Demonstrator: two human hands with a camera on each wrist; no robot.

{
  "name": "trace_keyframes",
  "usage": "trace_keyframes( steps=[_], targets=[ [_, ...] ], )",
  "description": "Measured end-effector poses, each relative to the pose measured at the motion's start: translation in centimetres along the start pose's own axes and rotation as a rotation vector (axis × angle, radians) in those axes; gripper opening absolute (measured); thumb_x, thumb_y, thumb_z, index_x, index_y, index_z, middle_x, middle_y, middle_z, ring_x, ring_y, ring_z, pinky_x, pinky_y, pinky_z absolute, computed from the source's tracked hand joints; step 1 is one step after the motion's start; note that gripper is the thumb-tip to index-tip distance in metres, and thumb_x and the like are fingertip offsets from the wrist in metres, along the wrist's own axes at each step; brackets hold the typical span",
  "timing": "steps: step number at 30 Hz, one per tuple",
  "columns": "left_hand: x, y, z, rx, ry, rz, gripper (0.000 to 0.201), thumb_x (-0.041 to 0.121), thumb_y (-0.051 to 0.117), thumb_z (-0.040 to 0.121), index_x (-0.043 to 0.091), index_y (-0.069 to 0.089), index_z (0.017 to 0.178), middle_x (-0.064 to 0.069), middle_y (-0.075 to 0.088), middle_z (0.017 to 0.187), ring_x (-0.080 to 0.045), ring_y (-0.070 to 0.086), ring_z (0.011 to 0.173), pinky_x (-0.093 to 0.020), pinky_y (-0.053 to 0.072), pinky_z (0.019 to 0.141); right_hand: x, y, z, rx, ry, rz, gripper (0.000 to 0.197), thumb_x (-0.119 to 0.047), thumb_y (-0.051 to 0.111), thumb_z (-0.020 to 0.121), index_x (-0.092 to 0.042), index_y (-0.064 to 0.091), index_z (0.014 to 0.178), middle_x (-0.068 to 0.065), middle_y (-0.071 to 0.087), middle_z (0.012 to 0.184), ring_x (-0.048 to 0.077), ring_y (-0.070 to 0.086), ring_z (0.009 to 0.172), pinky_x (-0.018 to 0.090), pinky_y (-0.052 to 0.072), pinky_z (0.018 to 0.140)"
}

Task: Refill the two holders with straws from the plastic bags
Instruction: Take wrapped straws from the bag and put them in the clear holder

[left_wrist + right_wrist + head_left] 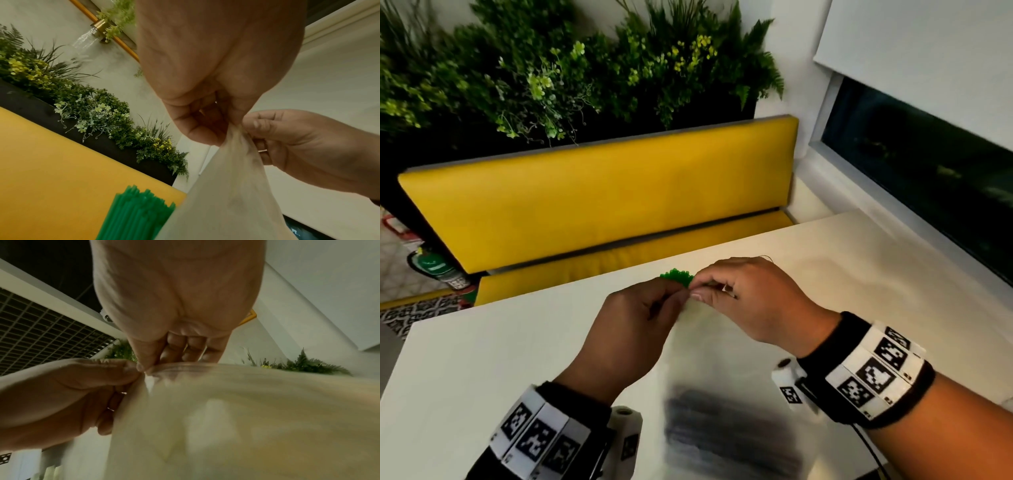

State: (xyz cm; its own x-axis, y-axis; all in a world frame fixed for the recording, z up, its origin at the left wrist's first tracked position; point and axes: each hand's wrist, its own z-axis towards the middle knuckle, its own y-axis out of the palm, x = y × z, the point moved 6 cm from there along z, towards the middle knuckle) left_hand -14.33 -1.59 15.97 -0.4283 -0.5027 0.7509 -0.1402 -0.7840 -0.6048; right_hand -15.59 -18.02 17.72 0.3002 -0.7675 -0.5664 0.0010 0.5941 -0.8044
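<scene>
A clear plastic bag point(722, 363) hangs over the white table point(482, 359), with dark straws point(729, 431) blurred at its bottom. My left hand point(640, 329) and right hand point(750, 301) both pinch the bag's top edge, fingertips close together. In the left wrist view the left hand point(205, 120) pinches the gathered bag point(232, 186) beside the right hand point(298, 142). In the right wrist view the right hand point(164, 353) holds the bag's rim point(226, 410), the left hand point(68, 399) next to it. Green straws point(677, 276) stand upright just behind the hands, also as a bunch of green straws point(135, 214). No holder shows clearly.
A yellow bench point(599, 205) runs along the table's far edge, with green plants point(571, 68) above its backrest. A dark window point(928, 164) and white blind point(928, 51) lie to the right. Bare tabletop spreads left and right of the hands.
</scene>
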Motion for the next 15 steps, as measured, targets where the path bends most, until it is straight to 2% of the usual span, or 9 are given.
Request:
trace_keyframes(
  steps=[3,7,10,13,15],
  targets=[
    [-0.5,-1.2,0.2,0.056,-0.06,-0.044,0.013,0.026,0.063,0.096,0.031,0.073,0.091,0.018,0.071,0.08,-0.006,0.067,0.072,-0.031,0.057,0.067,1.5,-1.6,-0.9,-0.023,0.047,-0.079,0.014,-0.043,0.056,0.093,-0.034,0.067,0.097,-0.021,0.067,0.092,0.002,0.057,0.087,0.035,0.051,0.078],
    [-2.3,-3.9,0.0,0.123,-0.18,-0.144,0.015,0.024,0.059,0.098,0.027,0.072,0.09,0.006,0.072,0.08,-0.013,0.07,0.068,-0.036,0.061,0.067,5.7,-4.4,-4.3,-0.031,0.181,-0.124,0.011,-0.043,0.063,0.089,-0.036,0.069,0.094,-0.024,0.069,0.09,-0.004,0.063,0.082,0.032,0.054,0.077],
    [-3.2,-5.3,-0.5,0.178,-0.216,-0.211,0.018,0.02,0.056,0.1,0.02,0.071,0.089,-0.001,0.072,0.079,-0.019,0.072,0.073,-0.042,0.063,0.073,8.2,-6.2,-7.1,-0.035,0.304,-0.108,0.004,-0.036,0.072,0.083,-0.039,0.07,0.085,-0.026,0.07,0.082,-0.006,0.064,0.078,0.029,0.054,0.073],
    [-3.9,-5.9,-0.8,0.193,-0.241,-0.25,0.019,0.019,0.055,0.101,0.017,0.07,0.09,-0.002,0.073,0.081,-0.02,0.074,0.078,-0.049,0.061,0.081,10.1,-7.0,-8.6,-0.105,0.417,-0.116,0.017,-0.027,0.077,0.079,-0.04,0.068,0.075,-0.025,0.07,0.075,-0.002,0.065,0.074,0.027,0.052,0.071],
    [-3.9,-5.8,-1.1,0.19,-0.246,-0.258,0.018,0.019,0.055,0.101,0.016,0.07,0.091,-0.002,0.074,0.082,-0.019,0.075,0.08,-0.051,0.059,0.085,10.6,-6.9,-8.8,-0.177,0.456,-0.145,0.015,-0.029,0.076,0.077,-0.041,0.067,0.076,-0.024,0.069,0.078,-0.002,0.064,0.075,0.029,0.053,0.074]
  ],
)
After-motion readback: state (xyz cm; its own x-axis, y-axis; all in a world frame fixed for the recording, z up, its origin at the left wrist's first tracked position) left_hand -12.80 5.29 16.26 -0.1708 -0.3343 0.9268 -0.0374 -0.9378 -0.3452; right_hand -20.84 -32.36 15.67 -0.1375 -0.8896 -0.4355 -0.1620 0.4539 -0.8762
